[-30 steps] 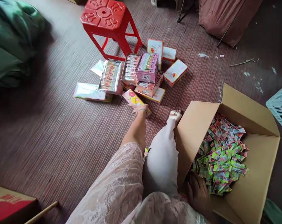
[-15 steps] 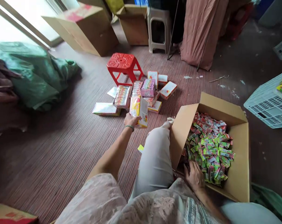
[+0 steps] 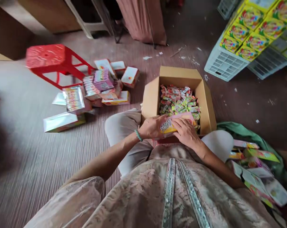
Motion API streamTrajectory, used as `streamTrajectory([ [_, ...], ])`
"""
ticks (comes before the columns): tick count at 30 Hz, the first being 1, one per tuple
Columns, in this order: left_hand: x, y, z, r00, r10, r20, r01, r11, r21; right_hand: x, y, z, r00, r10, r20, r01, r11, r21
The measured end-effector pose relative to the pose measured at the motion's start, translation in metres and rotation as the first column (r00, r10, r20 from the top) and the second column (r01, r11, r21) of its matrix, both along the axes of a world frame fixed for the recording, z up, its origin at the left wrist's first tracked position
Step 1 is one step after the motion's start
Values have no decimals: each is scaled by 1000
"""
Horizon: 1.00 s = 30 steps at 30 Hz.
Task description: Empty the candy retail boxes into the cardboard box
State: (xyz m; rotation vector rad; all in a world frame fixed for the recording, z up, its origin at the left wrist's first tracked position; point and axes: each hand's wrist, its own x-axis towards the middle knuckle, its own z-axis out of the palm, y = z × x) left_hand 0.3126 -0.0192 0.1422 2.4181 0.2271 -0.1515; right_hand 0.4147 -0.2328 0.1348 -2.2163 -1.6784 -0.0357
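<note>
My left hand (image 3: 155, 127), with a green bead bracelet at the wrist, grips one end of a small pink and yellow carton (image 3: 168, 126). On the carton's other end lie the bent fingers of my right hand (image 3: 186, 132). Both hands are over the near side of an open cardboard box (image 3: 151, 103) between my knees. Heaped inside this box are many small wrapped packets (image 3: 181, 102), red at the back and green nearer me. The carton and my hands hide the nearest packets.
Several small cartons (image 3: 104, 79) lie on the floor beside a red stool (image 3: 47, 57). At the right, yellow printed packs (image 3: 249, 31) are stacked above a white plastic crate (image 3: 226, 61). Flattened cartons (image 3: 262, 177) rest on green cloth (image 3: 243, 128) by my right knee.
My left hand has brought the carton from the floor group rightward to the cardboard box. My right hand has moved from the box's near edge onto the carton. The view has turned right.
</note>
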Motion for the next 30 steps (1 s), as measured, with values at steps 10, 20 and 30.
streamTrajectory([
  [10,8,-18,-14,960,-78,-267,72,997,-32,-19,-12,-18,999,-29,-24,23,971,-238],
  [20,39,-16,-33,929,80,-361,1,976,219,-32,-45,-40,990,136,42,-136,991,5],
  [30,61,24,-58,856,67,-512,-358,792,-495,-11,-41,8,910,9,-414,133,940,313],
])
